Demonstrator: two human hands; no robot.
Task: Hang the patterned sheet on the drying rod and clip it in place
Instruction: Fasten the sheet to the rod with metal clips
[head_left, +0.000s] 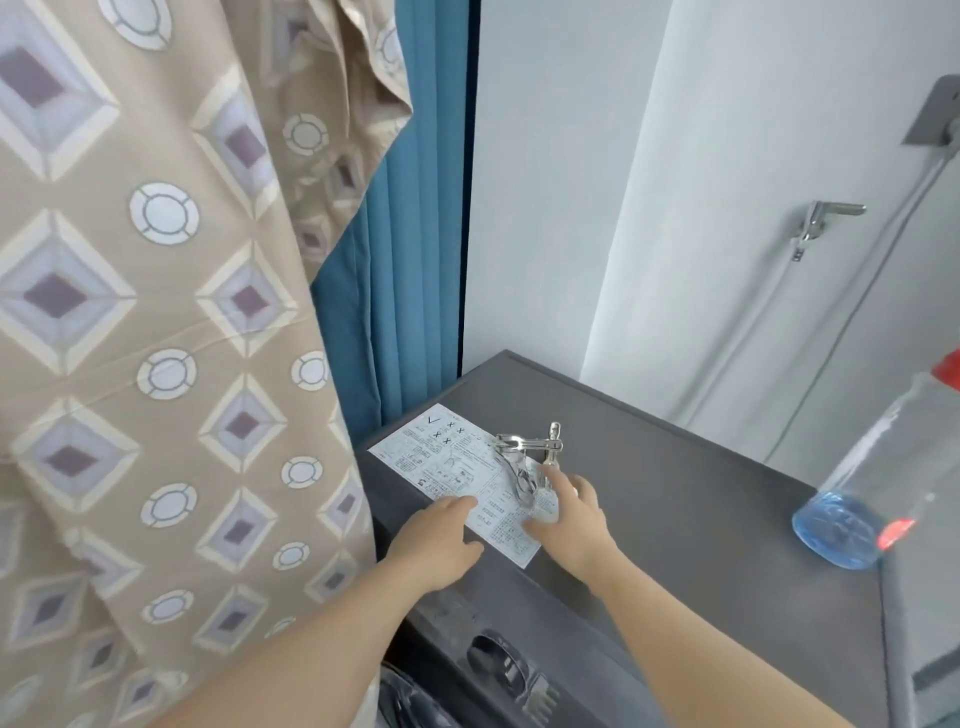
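Note:
The patterned sheet (156, 338), beige with diamonds and circles, hangs down the whole left side; the rod it hangs from is out of view. Metal clips (527, 454) lie in a small pile on a printed label (447, 462) on top of a grey washing machine (675, 519). My right hand (569, 514) reaches over the label with its fingers stretched toward the clips, fingertips touching or just short of them. My left hand (441, 540) hovers over the label's near edge, fingers relaxed and holding nothing.
A blue curtain (405, 260) hangs behind the sheet. A clear bottle (878, 478) with blue liquid and a red cap stands on the machine's right side. A white door with a metal handle (826, 218) is at the right.

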